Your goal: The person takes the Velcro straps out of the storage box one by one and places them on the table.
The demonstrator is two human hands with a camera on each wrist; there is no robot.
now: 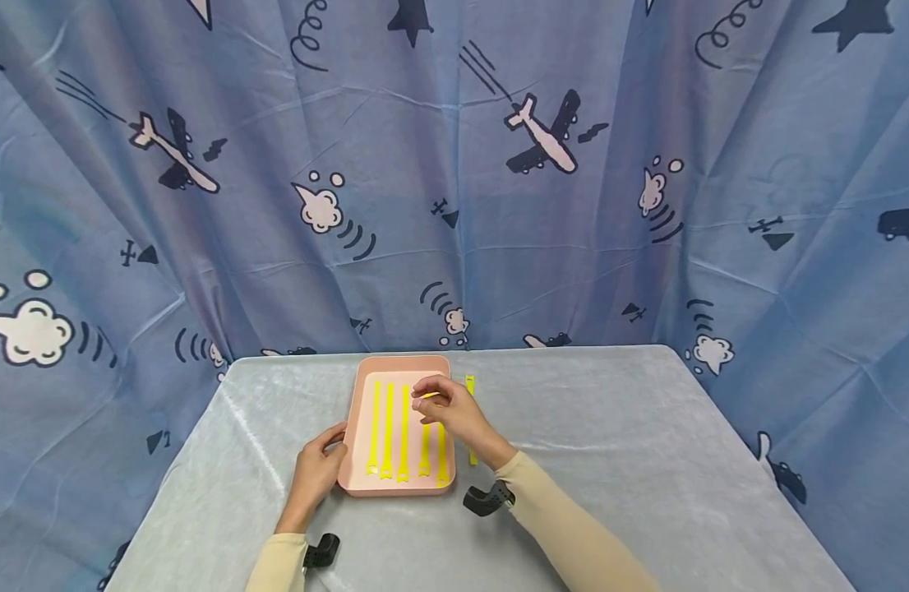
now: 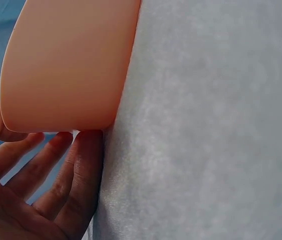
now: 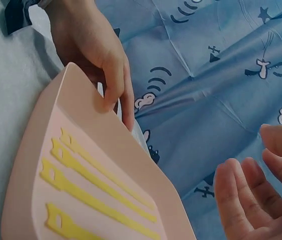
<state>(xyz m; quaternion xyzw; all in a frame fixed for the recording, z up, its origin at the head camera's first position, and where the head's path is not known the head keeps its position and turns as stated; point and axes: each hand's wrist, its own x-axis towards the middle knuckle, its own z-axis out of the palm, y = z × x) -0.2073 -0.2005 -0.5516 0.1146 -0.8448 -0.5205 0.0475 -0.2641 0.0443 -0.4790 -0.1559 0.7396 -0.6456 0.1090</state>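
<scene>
**2 hands at a pink tray of yellow strips**

Nearest, the left hand (image 1: 317,469) rests against the near-left edge of the pink tray (image 1: 359,485), its fingers (image 2: 55,175) nearly straight along the tray's outer wall, thumb on the rim. The tray sits on a pale grey tablecloth (image 1: 610,460). Inside lie 5 yellow strips (image 1: 388,432), parallel, running near to far. The right hand (image 1: 454,413) hovers over the tray's right side, fingers loosely curled; whether it pinches a strip cannot be told. Just beyond the right rim lies another yellow strip (image 1: 470,386). Behind hangs a blue aeroplane-print curtain (image 1: 454,164).
</scene>
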